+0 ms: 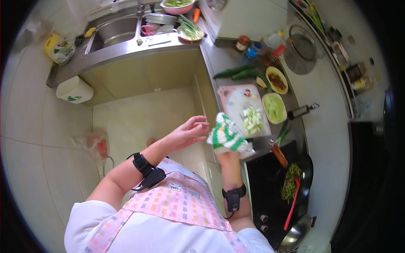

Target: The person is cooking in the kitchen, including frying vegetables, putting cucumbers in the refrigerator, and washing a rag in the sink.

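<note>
My right hand [228, 156] holds a green-and-white striped knitted cloth [225, 134], which hides most of its fingers. The cloth is over the near left edge of a pink-rimmed cutting board [232, 101]. Chopped pale green vegetable pieces [253, 121] lie on the board, with a few small red pieces [247, 92] farther up. To the left of the cloth, my left hand [188, 133] is in the air with fingers apart and nothing in them.
A wok [307, 177] with shredded green food and a red spatula [292, 205] sits on the black cooktop [262, 186]. Bowls of sliced green vegetable [274, 108] and brown sauce [277, 80] stand beyond the board. Cucumbers [235, 72] lie near jars. A sink [115, 33] is at far left.
</note>
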### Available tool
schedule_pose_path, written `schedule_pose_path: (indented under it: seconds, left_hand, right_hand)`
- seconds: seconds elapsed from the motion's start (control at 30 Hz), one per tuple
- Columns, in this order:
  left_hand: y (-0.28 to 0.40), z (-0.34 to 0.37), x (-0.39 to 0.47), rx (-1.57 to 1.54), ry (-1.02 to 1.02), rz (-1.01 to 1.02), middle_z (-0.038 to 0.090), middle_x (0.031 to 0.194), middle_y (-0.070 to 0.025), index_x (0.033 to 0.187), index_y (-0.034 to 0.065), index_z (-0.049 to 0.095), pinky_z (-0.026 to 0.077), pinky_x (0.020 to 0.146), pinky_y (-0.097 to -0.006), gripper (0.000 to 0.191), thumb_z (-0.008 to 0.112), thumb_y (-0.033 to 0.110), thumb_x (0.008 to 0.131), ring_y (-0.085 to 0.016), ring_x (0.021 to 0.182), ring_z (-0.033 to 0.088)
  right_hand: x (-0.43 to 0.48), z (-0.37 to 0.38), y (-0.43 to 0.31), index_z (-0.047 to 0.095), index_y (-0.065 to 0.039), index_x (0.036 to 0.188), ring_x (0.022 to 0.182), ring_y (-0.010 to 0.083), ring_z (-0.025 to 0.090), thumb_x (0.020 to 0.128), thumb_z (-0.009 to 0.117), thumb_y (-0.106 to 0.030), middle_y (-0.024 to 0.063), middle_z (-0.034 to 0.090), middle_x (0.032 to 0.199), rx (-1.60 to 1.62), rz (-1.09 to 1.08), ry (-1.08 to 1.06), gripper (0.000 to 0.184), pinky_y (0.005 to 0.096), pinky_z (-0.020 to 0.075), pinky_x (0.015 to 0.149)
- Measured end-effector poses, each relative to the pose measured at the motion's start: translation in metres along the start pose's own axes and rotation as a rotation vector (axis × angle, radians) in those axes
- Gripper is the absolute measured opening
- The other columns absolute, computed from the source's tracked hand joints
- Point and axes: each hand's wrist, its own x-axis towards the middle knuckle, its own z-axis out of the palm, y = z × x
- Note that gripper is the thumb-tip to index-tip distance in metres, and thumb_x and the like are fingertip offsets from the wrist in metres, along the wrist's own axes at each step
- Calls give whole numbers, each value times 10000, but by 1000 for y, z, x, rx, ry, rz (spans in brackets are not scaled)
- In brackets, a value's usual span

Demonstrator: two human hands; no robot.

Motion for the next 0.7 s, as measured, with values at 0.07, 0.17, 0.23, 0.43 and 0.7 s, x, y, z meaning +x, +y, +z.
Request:
schedule_pose_path:
  seconds: [0.07,0.17,0.23,0.43,0.7]
  left_hand:
    - [34,-24,-9,-145,-7,163,270,1295,-101,1316,81,132,326,948,-350,797,558,459,759,-222,1172,335]
    - [86,-66,-22,-80,60,420,265,1296,-103,1316,57,121,313,963,-354,911,612,503,691,-227,1176,333]
    - [123,-97,-34,-27,159,484,291,1276,-101,1315,51,130,323,957,-333,956,669,476,651,-211,1162,348]
    - [201,-186,-59,251,601,546,463,1125,-71,1241,26,313,398,860,-261,643,660,104,705,-141,1008,471]
    - [253,-306,-10,445,872,691,509,1049,-91,1117,22,458,426,800,-284,427,590,77,714,-154,924,514]
  right_hand:
    - [50,21,44,456,-76,1143,935,181,534,851,456,-234,68,540,1066,-49,50,-32,332,326,448,803]
    - [117,40,114,427,-69,1163,977,188,519,846,479,-292,79,522,1083,-376,-14,-85,391,338,435,852]
    - [157,70,158,414,-69,1170,963,175,522,849,482,-294,77,523,1058,-522,-79,-110,398,327,439,845]
    - [247,115,239,412,-35,1160,943,138,504,905,382,-266,48,508,1049,-484,245,-96,346,279,421,818]
    - [343,122,261,310,-59,1264,1124,177,377,908,323,-379,106,359,1259,-1089,101,-188,480,308,296,929]
